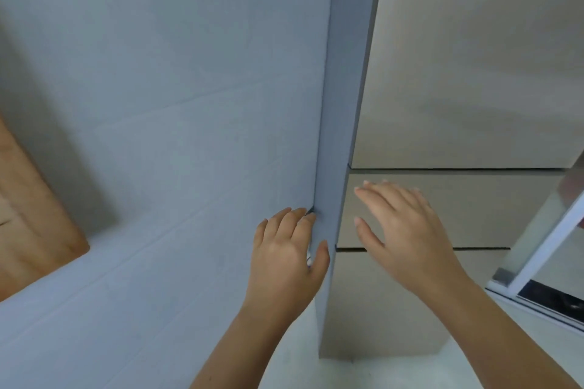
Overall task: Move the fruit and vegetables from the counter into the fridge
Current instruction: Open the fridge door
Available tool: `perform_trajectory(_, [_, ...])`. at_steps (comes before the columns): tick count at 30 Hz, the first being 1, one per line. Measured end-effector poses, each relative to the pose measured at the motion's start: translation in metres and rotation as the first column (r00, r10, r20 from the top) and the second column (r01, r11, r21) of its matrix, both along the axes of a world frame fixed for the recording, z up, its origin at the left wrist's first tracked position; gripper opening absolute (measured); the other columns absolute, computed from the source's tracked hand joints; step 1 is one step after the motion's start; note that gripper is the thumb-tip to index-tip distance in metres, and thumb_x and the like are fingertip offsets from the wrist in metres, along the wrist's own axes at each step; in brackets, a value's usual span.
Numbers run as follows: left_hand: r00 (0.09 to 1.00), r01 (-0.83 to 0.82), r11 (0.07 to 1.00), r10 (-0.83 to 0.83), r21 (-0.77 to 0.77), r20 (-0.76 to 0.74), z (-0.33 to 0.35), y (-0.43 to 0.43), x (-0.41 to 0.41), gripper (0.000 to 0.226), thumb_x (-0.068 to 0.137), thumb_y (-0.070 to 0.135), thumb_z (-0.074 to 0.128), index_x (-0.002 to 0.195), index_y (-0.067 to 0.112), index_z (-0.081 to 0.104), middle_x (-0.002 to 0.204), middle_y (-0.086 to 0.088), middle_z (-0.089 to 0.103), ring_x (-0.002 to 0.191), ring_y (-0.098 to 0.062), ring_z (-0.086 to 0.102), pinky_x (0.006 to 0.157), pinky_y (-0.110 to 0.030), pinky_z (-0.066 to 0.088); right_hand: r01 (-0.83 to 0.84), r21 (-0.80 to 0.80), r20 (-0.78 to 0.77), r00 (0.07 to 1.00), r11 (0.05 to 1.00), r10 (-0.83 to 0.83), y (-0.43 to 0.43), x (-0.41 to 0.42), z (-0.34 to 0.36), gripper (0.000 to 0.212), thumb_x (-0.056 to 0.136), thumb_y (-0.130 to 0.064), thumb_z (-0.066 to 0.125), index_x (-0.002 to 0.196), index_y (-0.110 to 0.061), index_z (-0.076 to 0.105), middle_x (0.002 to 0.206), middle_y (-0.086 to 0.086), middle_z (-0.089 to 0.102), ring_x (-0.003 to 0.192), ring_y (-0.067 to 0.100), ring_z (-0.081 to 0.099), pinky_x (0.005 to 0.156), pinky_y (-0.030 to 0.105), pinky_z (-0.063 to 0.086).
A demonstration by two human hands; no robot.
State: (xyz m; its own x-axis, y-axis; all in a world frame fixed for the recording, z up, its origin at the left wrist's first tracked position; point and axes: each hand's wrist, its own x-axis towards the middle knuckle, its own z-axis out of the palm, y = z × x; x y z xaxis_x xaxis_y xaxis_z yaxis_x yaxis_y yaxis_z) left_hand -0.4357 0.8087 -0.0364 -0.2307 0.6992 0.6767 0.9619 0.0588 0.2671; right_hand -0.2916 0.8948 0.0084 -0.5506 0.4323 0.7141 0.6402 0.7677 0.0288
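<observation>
The fridge (pixel 474 73) fills the right half, with beige door fronts and a grey side strip (pixel 344 104) running down the middle. My left hand (pixel 287 259) grips that strip low down: the fingertips tuck behind its left edge and the thumb lies on its face. My right hand (pixel 407 230) is open with spread fingers in front of the middle drawer front (pixel 505 208), and holds nothing. All the fridge fronts look closed. No fruit or vegetables are in view.
A pale wall (pixel 158 104) stands directly left of the fridge. A wooden panel (pixel 31 215) sits at the far left edge. A white-framed glass door (pixel 543 246) is at the right. White floor (pixel 379 373) lies below.
</observation>
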Motion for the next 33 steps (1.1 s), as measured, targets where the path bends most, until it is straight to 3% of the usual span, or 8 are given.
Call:
perform_trajectory(14, [0.986,0.143,0.986,-0.150,0.089,0.075,0.036,0.165,-0.061,0.044,0.081,0.038,0.042,0.108,0.012,0.065,0.108,-0.002,0.066,0.101,-0.018,0.057,0.090,-0.031,0.038,0.017,0.225,0.127,0.991,0.974,-0.047,0.170,-0.049,0.066,0.041,0.080,-0.031,0.041,0.104,-0.009,0.066,0.109,0.009,0.066,0.110,0.029,0.059,0.092,0.055,0.041])
perform_trajectory(18, [0.972,0.216,0.969,-0.225,0.117,0.066,0.051,0.207,-0.083,0.044,0.081,0.037,0.043,0.108,0.011,0.065,0.109,-0.003,0.066,0.100,-0.019,0.059,0.091,-0.032,0.035,0.030,0.326,0.230,0.967,0.945,-0.110,0.215,-0.075,0.090,0.040,0.080,-0.031,0.041,0.103,-0.010,0.066,0.112,0.009,0.065,0.114,0.028,0.056,0.096,0.057,0.037])
perform_trajectory(23, [0.950,0.305,0.943,-0.311,0.132,0.025,0.062,0.250,-0.103,0.043,0.081,0.037,0.044,0.108,0.011,0.064,0.109,-0.003,0.066,0.100,-0.021,0.060,0.092,-0.025,0.034,0.038,0.456,0.284,0.941,0.889,-0.185,0.260,-0.096,0.105,0.036,0.077,-0.030,0.044,0.096,-0.010,0.067,0.097,0.010,0.067,0.106,0.028,0.060,0.103,0.052,0.024])
perform_trajectory(27, [0.939,0.342,0.926,-0.345,0.162,-0.011,0.062,0.272,-0.111,0.042,0.080,0.037,0.045,0.106,0.012,0.065,0.106,-0.002,0.066,0.099,-0.019,0.058,0.089,-0.030,0.042,0.039,0.552,0.338,0.903,0.833,-0.266,0.274,-0.100,0.108,0.028,0.078,-0.029,0.045,0.081,-0.010,0.066,0.084,0.007,0.062,0.096,0.027,0.061,0.105,0.055,0.017])
perform_trajectory(33, [0.905,0.410,0.893,-0.424,0.189,0.039,0.053,0.292,-0.109,0.041,0.081,0.036,0.046,0.106,0.010,0.064,0.107,-0.004,0.066,0.101,-0.018,0.056,0.090,-0.025,0.032,0.047,0.621,0.368,0.864,0.782,-0.344,0.283,-0.100,0.100,0.026,0.079,-0.027,0.047,0.072,-0.008,0.064,0.083,0.008,0.061,0.098,0.028,0.059,0.103,0.059,0.017])
